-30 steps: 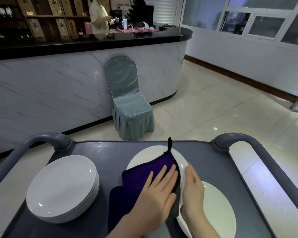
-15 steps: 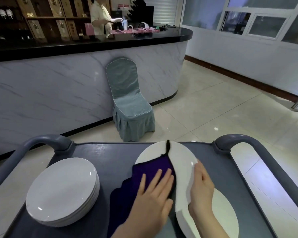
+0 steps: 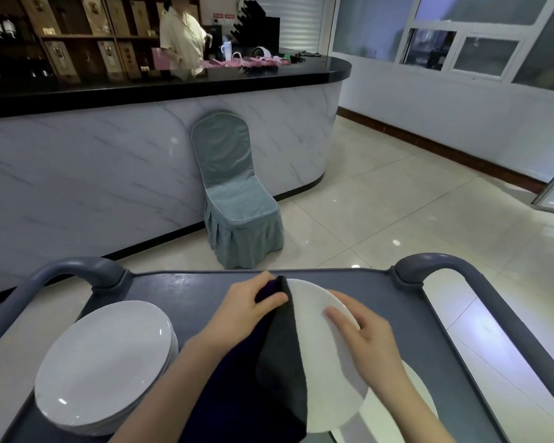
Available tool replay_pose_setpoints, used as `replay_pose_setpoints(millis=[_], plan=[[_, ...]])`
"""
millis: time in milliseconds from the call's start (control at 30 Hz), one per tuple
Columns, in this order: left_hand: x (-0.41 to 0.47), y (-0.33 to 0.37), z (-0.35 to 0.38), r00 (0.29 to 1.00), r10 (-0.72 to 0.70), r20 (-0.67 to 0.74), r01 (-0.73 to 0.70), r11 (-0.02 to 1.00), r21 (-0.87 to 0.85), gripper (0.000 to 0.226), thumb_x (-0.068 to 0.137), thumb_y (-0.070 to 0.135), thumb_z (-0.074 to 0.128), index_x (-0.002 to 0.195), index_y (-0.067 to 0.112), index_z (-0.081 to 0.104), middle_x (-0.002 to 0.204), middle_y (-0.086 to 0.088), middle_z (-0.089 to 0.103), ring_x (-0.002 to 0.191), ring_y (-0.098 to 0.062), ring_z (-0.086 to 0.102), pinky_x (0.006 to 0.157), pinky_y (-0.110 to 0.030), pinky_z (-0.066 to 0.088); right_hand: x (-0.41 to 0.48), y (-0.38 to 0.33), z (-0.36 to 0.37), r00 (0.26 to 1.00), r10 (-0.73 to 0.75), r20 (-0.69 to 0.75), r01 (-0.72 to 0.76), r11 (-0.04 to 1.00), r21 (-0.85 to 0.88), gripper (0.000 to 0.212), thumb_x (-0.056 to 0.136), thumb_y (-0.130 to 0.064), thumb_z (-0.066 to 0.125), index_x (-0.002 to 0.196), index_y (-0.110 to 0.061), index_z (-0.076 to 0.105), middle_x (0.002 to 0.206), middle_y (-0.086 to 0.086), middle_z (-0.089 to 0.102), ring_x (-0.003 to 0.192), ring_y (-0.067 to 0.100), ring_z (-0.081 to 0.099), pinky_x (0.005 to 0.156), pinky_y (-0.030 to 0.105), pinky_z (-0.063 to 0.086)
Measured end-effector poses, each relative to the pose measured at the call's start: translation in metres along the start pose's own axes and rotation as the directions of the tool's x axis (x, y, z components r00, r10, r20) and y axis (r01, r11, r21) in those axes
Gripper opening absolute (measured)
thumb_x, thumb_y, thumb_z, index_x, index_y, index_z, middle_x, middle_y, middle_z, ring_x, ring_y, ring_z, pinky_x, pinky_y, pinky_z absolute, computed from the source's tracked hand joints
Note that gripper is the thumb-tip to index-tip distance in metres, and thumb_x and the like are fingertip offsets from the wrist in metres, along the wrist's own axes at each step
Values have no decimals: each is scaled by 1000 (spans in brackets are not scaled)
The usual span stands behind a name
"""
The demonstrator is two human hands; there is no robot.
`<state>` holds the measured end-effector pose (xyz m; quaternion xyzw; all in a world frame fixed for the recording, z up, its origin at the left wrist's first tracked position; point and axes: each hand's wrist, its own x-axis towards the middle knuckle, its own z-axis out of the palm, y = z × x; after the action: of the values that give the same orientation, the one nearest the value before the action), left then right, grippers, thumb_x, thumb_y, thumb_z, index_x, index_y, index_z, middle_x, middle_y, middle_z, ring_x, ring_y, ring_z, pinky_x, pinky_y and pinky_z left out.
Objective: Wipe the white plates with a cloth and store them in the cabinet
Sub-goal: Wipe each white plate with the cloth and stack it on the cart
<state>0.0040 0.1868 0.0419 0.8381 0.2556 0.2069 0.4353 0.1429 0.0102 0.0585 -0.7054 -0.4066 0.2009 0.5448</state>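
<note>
On the grey cart (image 3: 189,289), toward its middle, a white plate (image 3: 320,362) is tipped up on edge. The left hand (image 3: 250,305) has its fingers curled tight around a dark purple cloth (image 3: 279,362) at the plate's far rim, and the cloth hangs down the plate's left side. The right hand (image 3: 365,337) clasps the plate's right rim, its thumb across the face. Another white plate (image 3: 419,401) lies flat beneath, by the cart's right edge. A stack of plates (image 3: 103,362) sits near the left edge. Beyond the cart, a covered chair (image 3: 237,199) stands against the marble bar (image 3: 109,174).
</note>
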Motion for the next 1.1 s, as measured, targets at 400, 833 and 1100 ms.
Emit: replay_pose_setpoints(millis=[400, 833, 1100], plan=[[3, 9, -9, 996, 4, 84, 1, 998, -59, 19, 80, 43, 70, 74, 27, 62, 69, 7, 62, 64, -3, 53, 60, -17, 39, 15, -9, 5, 979, -104, 176, 119, 990, -78, 26, 97, -26, 60, 108, -48, 66, 110, -33, 67, 107, -10, 61, 85, 4, 41], [10, -2, -9, 997, -62, 38, 61, 997, 40, 25, 84, 33, 73, 78, 11, 63, 75, -7, 65, 65, -5, 51, 62, -23, 40, 32, -4, 9, 966, -71, 247, 103, 988, -116, 24, 98, -22, 61, 112, -39, 70, 110, -32, 68, 107, -8, 61, 87, 7, 42], [-9, -18, 36, 666, -668, -333, 277, 635, -721, 28, 94, 36, 61, 84, 11, 70, 81, 4, 72, 75, -11, 61, 63, -26, 49, 26, -17, 42, 866, 190, -462, -10, 931, 366, 36, 99, -17, 55, 93, -49, 70, 97, -32, 70, 93, -13, 63, 71, 1, 44]])
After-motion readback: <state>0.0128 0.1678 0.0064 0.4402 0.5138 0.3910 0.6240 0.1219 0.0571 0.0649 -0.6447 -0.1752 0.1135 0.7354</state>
